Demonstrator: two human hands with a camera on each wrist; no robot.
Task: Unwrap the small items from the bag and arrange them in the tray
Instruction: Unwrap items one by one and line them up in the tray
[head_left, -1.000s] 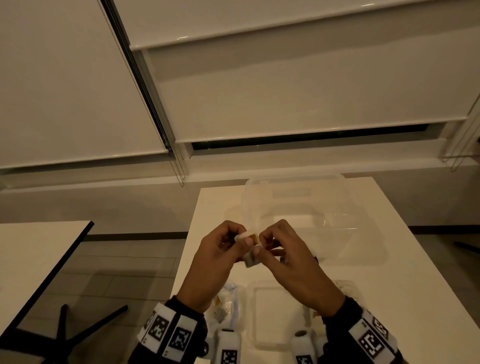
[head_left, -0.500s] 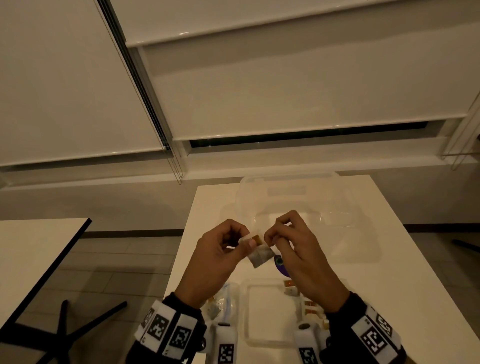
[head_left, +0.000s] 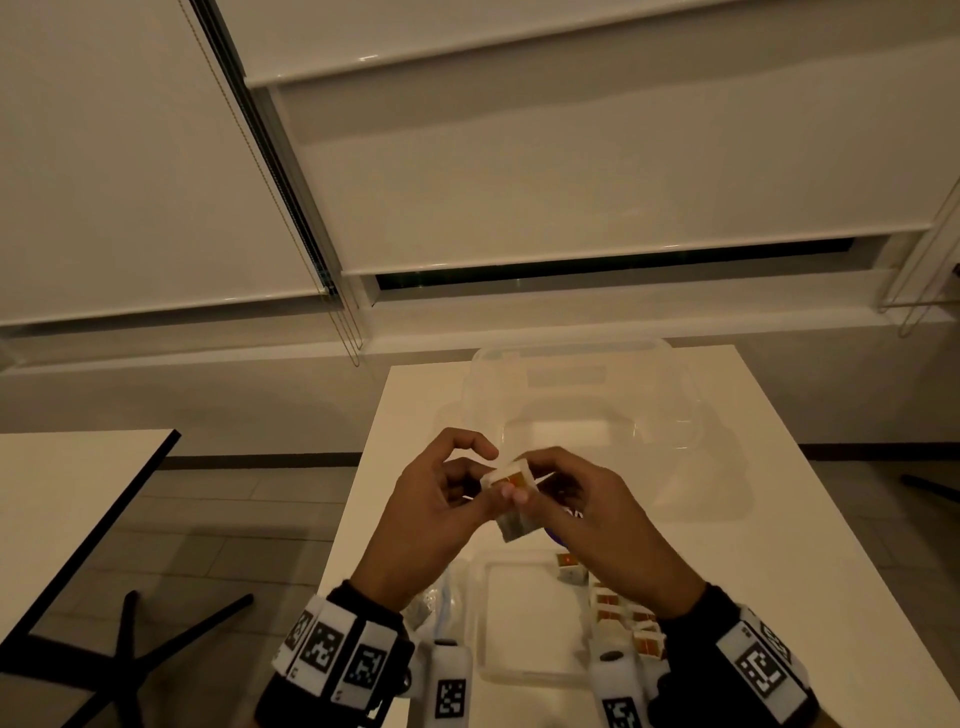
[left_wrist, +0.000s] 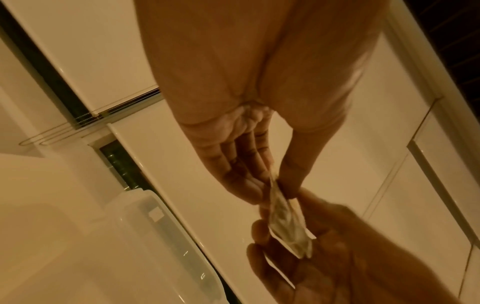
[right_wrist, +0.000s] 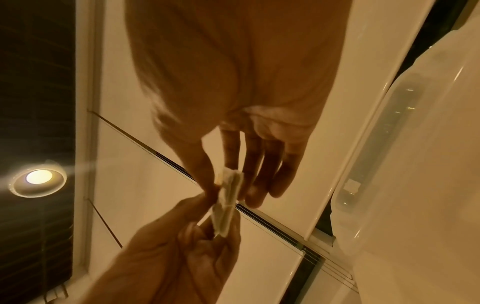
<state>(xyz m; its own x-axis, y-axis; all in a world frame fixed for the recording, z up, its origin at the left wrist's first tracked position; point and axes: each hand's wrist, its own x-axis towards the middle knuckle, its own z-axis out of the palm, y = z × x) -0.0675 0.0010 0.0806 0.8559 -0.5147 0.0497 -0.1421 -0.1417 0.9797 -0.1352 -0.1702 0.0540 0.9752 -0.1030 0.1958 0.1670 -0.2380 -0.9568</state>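
Head view: one wrapped item (head_left: 511, 475), two hands.

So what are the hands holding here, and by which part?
Both pinch one small wrapped item above the tray: left hand at its left edge, right hand at its top right. The wrapper is partly open.

The left hand (head_left: 431, 512) and right hand (head_left: 597, 514) now sit closer together, fingertips overlapping on the small wrapped item (head_left: 511, 478). Its orange-and-white end stands farther out of the wrapper (head_left: 517, 525), which hangs lower beneath.
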